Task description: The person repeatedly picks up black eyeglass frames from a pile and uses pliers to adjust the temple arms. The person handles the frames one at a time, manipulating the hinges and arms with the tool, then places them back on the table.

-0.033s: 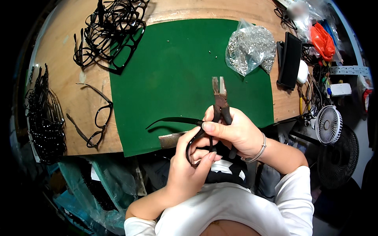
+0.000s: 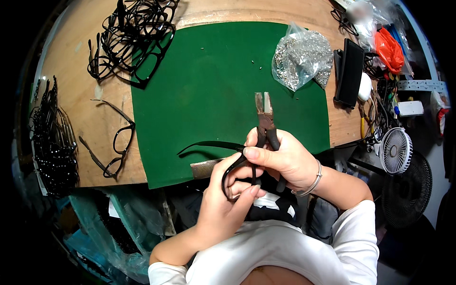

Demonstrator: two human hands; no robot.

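My left hand (image 2: 227, 202) is closed round a black eyeglass frame (image 2: 226, 176), its fingers curled through and about the rim. One black temple arm (image 2: 209, 144) sticks out to the left from the frame's hinge corner, over the green mat (image 2: 209, 95). My right hand (image 2: 280, 154) is wrapped round dark-handled pliers (image 2: 265, 121), whose blunt jaws point away from me and stand slightly apart with nothing between them. The right thumb and a finger also press on the frame's hinge corner. Part of the frame is hidden behind my fingers.
A heap of black frames (image 2: 135, 38) lies at the far left, and a bundle of black temple arms (image 2: 54, 142) at the left edge. One pair of glasses (image 2: 122, 142) rests nearby. A clear bag of small metal parts (image 2: 301, 59), a phone (image 2: 349, 71) and a white fan (image 2: 395, 150) are right.
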